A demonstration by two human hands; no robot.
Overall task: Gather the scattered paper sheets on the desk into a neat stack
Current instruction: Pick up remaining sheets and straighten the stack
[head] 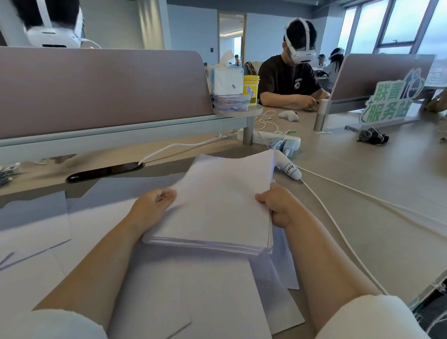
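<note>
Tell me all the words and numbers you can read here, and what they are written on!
"联言" above "服务站": on the green sign at the right.
"Hoo4", handwritten, last characters uncertain: on the label of the white plug beside the paper stack.
Print on the black T-shirt: too blurred to read.
Label on the yellow jar: too small to read.
Tissue pack: nothing readable.

tissue box (225,78) beside yellow jar (251,89) on a shelf; power strip (269,139) and green sign (391,98) beyond.
</note>
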